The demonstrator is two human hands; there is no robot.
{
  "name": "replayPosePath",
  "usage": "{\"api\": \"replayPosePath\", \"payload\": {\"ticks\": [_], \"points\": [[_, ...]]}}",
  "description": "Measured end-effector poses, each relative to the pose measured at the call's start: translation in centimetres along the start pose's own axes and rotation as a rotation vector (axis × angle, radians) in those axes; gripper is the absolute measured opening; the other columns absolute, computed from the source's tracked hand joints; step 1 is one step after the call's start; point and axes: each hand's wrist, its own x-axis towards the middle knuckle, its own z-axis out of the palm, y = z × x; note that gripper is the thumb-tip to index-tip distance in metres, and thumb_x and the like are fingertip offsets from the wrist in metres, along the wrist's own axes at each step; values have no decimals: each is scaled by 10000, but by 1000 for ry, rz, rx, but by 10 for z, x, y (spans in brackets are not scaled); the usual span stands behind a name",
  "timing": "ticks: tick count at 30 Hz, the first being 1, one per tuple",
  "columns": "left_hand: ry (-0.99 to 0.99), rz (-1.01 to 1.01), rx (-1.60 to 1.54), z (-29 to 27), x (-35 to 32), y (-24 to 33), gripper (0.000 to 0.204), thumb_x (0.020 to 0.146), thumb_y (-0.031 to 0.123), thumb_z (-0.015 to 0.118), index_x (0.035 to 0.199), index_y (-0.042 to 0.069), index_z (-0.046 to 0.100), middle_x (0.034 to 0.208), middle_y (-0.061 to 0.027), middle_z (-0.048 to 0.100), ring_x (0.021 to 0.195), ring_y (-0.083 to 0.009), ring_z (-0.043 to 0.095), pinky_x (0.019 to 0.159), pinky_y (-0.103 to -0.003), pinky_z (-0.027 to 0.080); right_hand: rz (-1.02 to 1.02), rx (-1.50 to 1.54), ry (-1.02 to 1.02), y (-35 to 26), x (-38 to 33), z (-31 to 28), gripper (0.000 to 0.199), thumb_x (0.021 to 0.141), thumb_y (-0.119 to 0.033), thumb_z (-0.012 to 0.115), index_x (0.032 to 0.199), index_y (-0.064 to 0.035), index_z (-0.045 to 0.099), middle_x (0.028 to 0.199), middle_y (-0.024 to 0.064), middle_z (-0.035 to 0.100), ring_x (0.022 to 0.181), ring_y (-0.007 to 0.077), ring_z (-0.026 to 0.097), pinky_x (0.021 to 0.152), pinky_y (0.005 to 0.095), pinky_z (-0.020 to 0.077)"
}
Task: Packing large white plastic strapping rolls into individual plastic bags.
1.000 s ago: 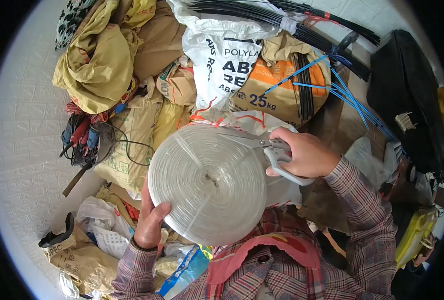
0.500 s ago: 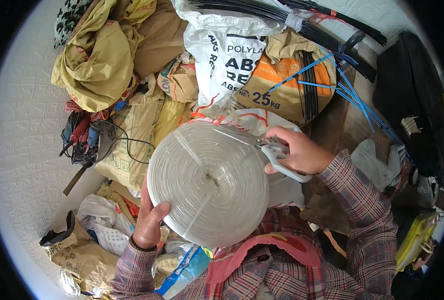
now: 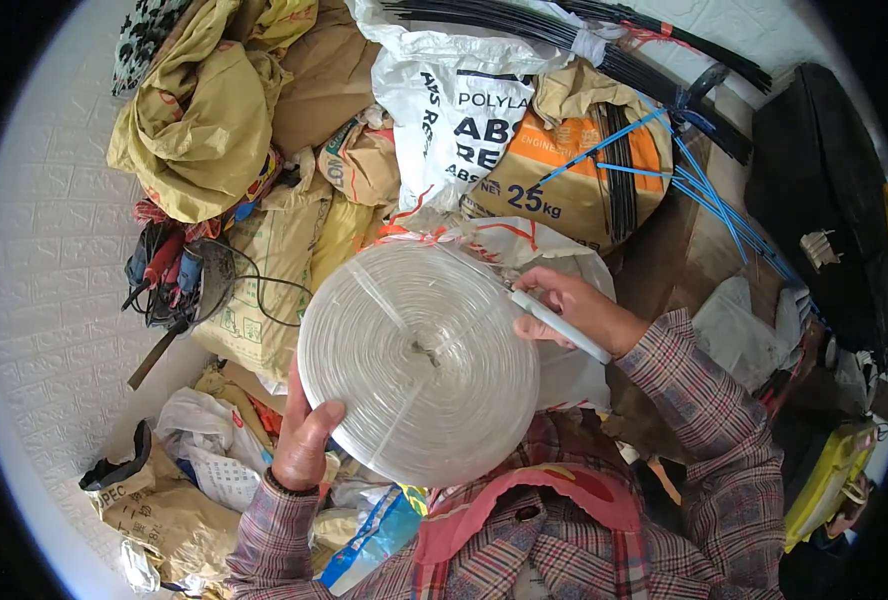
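Observation:
A large flat coil of clear plastic cord (image 3: 384, 340) lies in front of my body, bound by pale straps running across its face. My left hand (image 3: 305, 432) grips the coil's lower left rim, thumb on top and fingers behind the edge. In my right hand (image 3: 574, 305) is a pair of scissors (image 3: 568, 328) with pale grey-white handles. Their handles are seen edge-on, and the blades point up and left along the coil's upper right rim. The tips sit close to red string (image 3: 409, 236) behind the coil; whether they touch anything cannot be made out.
A white printed sack (image 3: 439, 120) and a brown-and-orange sack (image 3: 584, 170) stand beyond the coil. Thin blue rods (image 3: 714, 210) and black rod bundles (image 3: 614, 70) lie at the right. Crumpled yellow sacks (image 3: 199, 120) pile up left. A black case (image 3: 814, 190) leans far right.
My right hand has turned the scissors, so their handles now show edge-on instead of from the flat side. The coil and my left hand have barely shifted.

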Motion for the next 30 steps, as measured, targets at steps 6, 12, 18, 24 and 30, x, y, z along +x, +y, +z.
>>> {"api": "replayPosePath", "payload": {"ticks": [6,12,18,24,30], "points": [[-24,-1,-2,-4,4,-3,935,763,289,635,1514,55,131,1470,-141,331,1337,-259,347,1106,-380,271,-324,-477,169,10,12,-8,490,765,-367,796,1045,-26,582,691,34,560,570,164,530,549,316,434],[-15,-5,-15,-6,6,-5,939,750,278,624,1515,55,127,1469,-143,332,1341,-261,341,1107,-383,269,-267,-791,188,-13,12,-20,505,729,-452,782,961,-48,588,728,153,602,687,316,626,625,390,479],[-12,2,-18,-6,8,-5,950,729,269,628,1514,57,136,1465,-141,339,1344,-263,338,1110,-385,262,-239,-826,163,-18,15,-22,503,747,-475,756,939,-48,572,716,155,612,710,351,642,640,420,485],[-14,4,-7,-10,9,-9,955,722,265,631,1513,59,138,1467,-138,338,1346,-264,336,1115,-387,255,-259,-919,177,-10,21,-16,487,768,-483,735,942,-59,571,702,156,611,692,359,638,633,436,485],[0,-18,-78,-16,12,-18,932,729,243,616,1511,59,144,1472,-134,333,1356,-265,327,1121,-384,248,-270,-1001,180,-9,25,-13,452,798,-458,721,951,-59,574,686,139,602,657,312,638,634,404,496]]}}
